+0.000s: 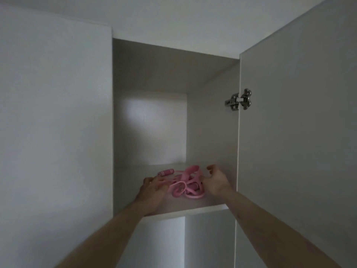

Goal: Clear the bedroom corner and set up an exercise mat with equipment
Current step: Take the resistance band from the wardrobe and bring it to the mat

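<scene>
The pink rope (186,183) lies in a loose tangle on the shelf (193,208) of the open cupboard, low in the middle of the frame. The left hand (154,187) rests flat beside it with straight fingers, holding nothing. The right hand (216,180) curls at the other side, seemingly pinching a loop, probably so both hands gather the cord together.

jump rope (185,185): pink glossy plastic | shelf (193,209): smooth white laminate | hinge (238,100): shiny metal
</scene>
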Demonstrator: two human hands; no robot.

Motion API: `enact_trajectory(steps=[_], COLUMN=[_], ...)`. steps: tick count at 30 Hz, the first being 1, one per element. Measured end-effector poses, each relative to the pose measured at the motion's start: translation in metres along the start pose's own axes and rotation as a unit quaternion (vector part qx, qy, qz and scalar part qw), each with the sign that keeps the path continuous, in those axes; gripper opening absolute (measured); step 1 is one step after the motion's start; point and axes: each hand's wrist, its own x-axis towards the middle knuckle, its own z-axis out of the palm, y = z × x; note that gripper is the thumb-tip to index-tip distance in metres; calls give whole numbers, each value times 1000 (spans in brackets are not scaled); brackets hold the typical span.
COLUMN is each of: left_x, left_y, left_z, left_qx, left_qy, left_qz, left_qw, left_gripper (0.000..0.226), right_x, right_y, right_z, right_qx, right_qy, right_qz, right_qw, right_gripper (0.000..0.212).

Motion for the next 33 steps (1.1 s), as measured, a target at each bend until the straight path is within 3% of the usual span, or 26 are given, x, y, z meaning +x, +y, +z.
enact_trajectory(steps=[8, 11, 14, 19, 22, 26, 30, 33], left_x=[39, 37, 37, 36, 37, 37, 40, 39], left_y=[-35, -30, -24, -22, -25, -30, -35, -34], left_z=[20, 24, 21, 19, 20, 22, 25, 22], left_qx=[8, 37, 38, -12, -27, -53, -119, -159], left_qy=[-30, -4, 20, 49, 63, 69, 90, 145], left_qz=[2, -35, -45, -47, -58, -52, -43, -50], left_qw=[1000, 999, 998, 998, 996, 995, 988, 975], left_gripper=[51, 64, 60, 44, 36, 7, 30, 44], right_x=[63, 72, 80, 96, 104, 108, 100, 97], right_y=[3, 2, -2, -22, -44, -78, -104, -115], right_z=[24, 33, 34, 20, 2, -22, -37, -42], right_qx=[-23, -43, -64, 6, 140, 230, 280, 257], right_qy=[-58, -62, -68, 26, 100, 166, 184, 168], right_qz=[66, 71, 57, 22, -7, -35, -97, -136], right_qw=[996, 995, 994, 999, 985, 958, 937, 942], right_gripper=[80, 79, 68, 27, 22, 20, 16, 11])
